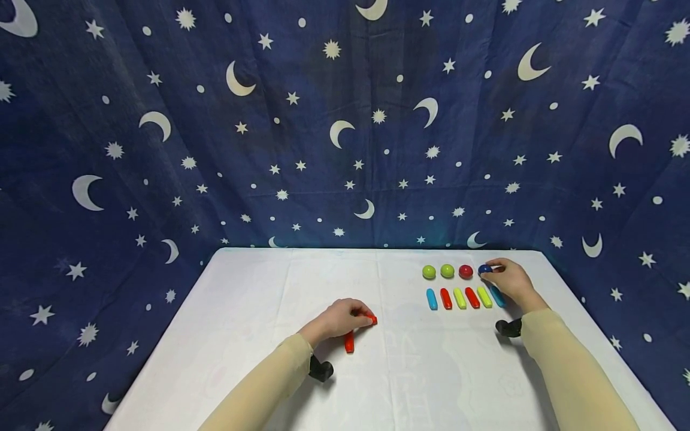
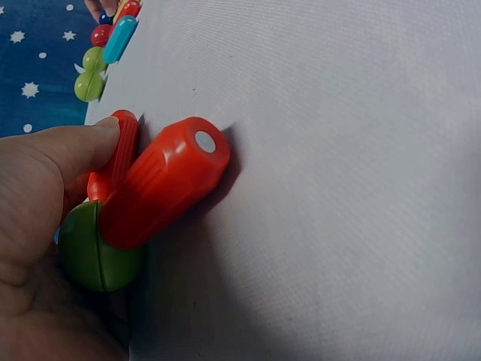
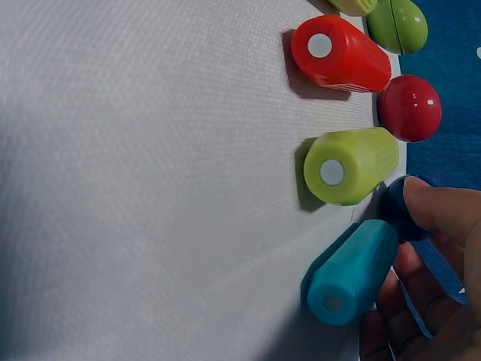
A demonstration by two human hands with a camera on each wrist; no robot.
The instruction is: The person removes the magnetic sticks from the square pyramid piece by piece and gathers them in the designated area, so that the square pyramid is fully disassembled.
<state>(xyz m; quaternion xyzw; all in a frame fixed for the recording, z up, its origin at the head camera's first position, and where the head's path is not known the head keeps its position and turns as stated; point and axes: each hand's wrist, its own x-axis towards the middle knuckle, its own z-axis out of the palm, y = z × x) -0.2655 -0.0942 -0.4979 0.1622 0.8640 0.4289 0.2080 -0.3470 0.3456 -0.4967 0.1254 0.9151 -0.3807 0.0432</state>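
Observation:
My left hand (image 1: 341,317) pinches a red magnetic rod (image 2: 124,147) with the thumb on its side. That rod meets a green ball (image 2: 98,252), mostly hidden by the hand in the head view. A second red rod (image 2: 165,184) touches the same ball and points towards the wrist camera, a pale round magnet in its end. At the far right, my right hand (image 1: 513,281) pinches a dark blue ball (image 3: 402,209) between thumb and fingers. The ball is at the right end of a row, just behind a blue rod (image 3: 353,274).
Left of the blue ball stand a red ball (image 1: 466,272) and two green balls (image 1: 447,271). In front lies a row of blue, red and yellow-green rods (image 1: 459,298). A starry dark blue curtain (image 1: 302,149) rises behind the white table (image 1: 259,335).

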